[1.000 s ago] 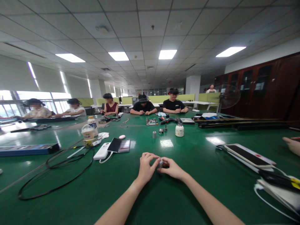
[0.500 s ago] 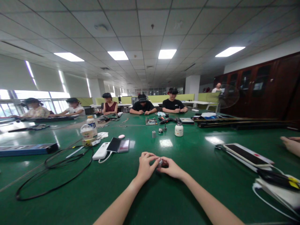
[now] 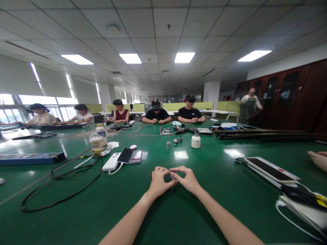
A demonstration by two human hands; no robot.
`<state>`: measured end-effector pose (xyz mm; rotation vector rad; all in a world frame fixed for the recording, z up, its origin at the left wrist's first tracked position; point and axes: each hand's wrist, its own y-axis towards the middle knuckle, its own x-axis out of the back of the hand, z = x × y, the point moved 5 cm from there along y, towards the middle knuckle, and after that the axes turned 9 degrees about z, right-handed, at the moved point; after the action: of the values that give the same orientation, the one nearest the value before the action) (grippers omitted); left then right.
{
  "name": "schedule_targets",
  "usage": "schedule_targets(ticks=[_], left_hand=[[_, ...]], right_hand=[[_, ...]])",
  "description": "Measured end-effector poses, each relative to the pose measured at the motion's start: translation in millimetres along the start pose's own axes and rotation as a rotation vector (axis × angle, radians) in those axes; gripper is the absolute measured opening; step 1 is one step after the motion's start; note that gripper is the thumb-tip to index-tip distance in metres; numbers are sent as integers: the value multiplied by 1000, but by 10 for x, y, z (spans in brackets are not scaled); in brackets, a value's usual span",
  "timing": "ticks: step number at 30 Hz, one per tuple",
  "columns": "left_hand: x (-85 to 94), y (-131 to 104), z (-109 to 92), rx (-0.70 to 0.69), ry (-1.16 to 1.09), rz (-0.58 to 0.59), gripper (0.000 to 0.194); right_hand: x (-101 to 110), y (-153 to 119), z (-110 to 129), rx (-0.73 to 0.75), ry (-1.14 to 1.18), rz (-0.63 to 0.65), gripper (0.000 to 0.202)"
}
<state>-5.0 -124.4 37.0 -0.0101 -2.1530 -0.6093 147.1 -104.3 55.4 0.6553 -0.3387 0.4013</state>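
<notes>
My left hand (image 3: 159, 182) and my right hand (image 3: 187, 180) meet just above the green table (image 3: 194, 217), fingertips together. Their thumbs and fingers are closed around a small grey metal part (image 3: 172, 175), of which only a sliver shows between the tips. Its exact kind is hidden. Farther out, beyond my hands, stand a small metal cylinder (image 3: 168, 145), a shiny metal piece (image 3: 175, 141) and a dark upright fitting (image 3: 181, 138). To their right is a white patterned jar (image 3: 196, 140).
At left lie a phone (image 3: 126, 155), a white power bank (image 3: 111, 162) and a looped black cable (image 3: 63, 206). A bottle (image 3: 101, 133) and a cup (image 3: 96, 143) stand behind. At right are a tablet-like device (image 3: 268, 168) and another person's hand (image 3: 318, 160). Several people sit across the table.
My fingers have shifted around the small metal part, which showed more before; the right fingers now reach over toward the left ones. A person in the background at right has walked closer.
</notes>
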Motion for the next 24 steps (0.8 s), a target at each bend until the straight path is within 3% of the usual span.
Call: schedule_targets(ticks=[6, 12, 19, 24], left_hand=[[-11, 2, 12, 13, -13, 5, 31], [-15, 1, 20, 24, -23, 9, 34], [-13, -9, 24, 22, -27, 0, 35], [-17, -6, 28, 20, -31, -2, 36]], right_hand=[[-62, 56, -80, 11, -36, -12, 15], [189, 66, -318, -51, -62, -94, 20], [303, 9, -694, -202, -73, 58, 25], [279, 11, -677, -200, -77, 52, 25]])
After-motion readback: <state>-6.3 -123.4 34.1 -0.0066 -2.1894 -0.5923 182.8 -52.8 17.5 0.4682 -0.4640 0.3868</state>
